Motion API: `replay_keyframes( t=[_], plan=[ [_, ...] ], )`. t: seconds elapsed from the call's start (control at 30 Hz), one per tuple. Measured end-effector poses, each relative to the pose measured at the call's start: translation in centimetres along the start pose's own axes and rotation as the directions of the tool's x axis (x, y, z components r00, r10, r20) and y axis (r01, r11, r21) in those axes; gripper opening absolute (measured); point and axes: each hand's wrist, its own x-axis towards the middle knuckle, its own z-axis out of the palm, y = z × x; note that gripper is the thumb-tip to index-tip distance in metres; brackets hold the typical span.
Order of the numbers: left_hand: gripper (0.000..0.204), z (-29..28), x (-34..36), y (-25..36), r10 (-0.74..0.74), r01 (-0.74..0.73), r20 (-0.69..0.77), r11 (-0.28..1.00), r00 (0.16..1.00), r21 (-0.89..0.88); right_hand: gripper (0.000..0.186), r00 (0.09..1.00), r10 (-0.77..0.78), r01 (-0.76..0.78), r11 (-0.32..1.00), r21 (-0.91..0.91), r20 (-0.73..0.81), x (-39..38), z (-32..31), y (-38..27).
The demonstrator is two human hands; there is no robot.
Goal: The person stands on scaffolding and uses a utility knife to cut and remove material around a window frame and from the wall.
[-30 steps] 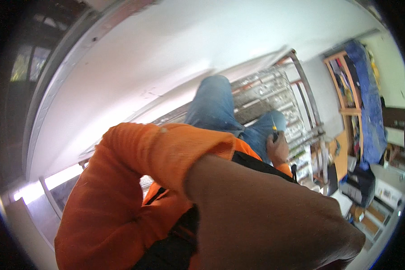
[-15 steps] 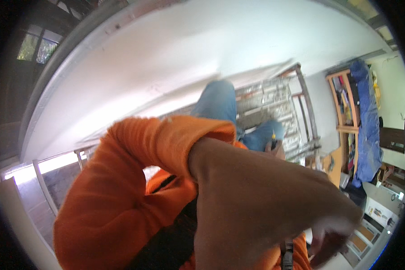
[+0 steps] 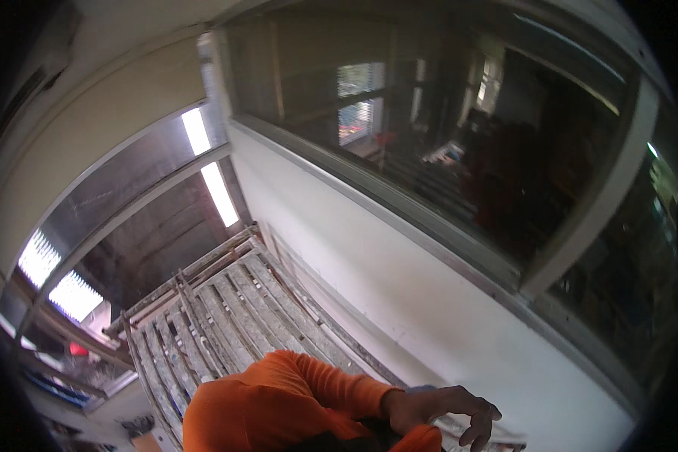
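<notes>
My left arm, in an orange sleeve [image 3: 279, 392], reaches from the lower middle toward the right. At its end my left hand [image 3: 437, 407] is bare, with its fingers bent and apart; nothing shows between them. It hovers near the foot of a white wall [image 3: 377, 256], and I cannot tell whether it touches anything. Beyond the sleeve lies a worn wooden slatted platform [image 3: 237, 313], its slats stained with pale spots. Another bit of orange cloth [image 3: 420, 439] shows below the wrist. My right hand is out of the picture.
Above the white wall runs a grey ledge [image 3: 369, 194] under a large dark window pane [image 3: 429, 113] with reflections. Framed panels with bright gaps [image 3: 218, 194] stand at the far left. A small red object [image 3: 78, 349] shows behind the left frame.
The view has swung from the shelves and blue sheet to the windows and slatted platform. My left hand has dropped from close up to the lower edge; my knees are mostly out of sight.
</notes>
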Motion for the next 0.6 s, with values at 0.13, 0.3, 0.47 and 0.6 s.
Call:
replay_keyframes(
  t=[0.13,0.3,0.47,0.6],
  plan=[
    [0.052,-1.3,1.1,2.3,0.164,-0.149,-0.086,0.975,0.983,0.163,0.04,0.988,-0.137,0.139,0.99,-0.022,0.075,2.3,0.1,-4.8],
    [0.032,-1.4,1.0,4.5,0.243,-0.167,-0.138,0.896,0.96,0.41,0.04,0.96,-0.263,0.268,0.962,-0.052,0.096,4.3,-0.3,-8.7],
    [0.026,-0.7,1.3,6.4,0.416,-0.325,-0.151,0.851,0.897,0.412,0.04,0.946,-0.301,0.308,0.95,-0.046,0.119,3.6,-0.1,-9.6],
    [0.037,-2.1,0.0,5.6,0.235,-0.152,-0.251,0.939,0.939,0.31,0.04,0.966,-0.236,0.237,0.971,0.001,0.105,3.0,0.9,-6.0]
  ],
)
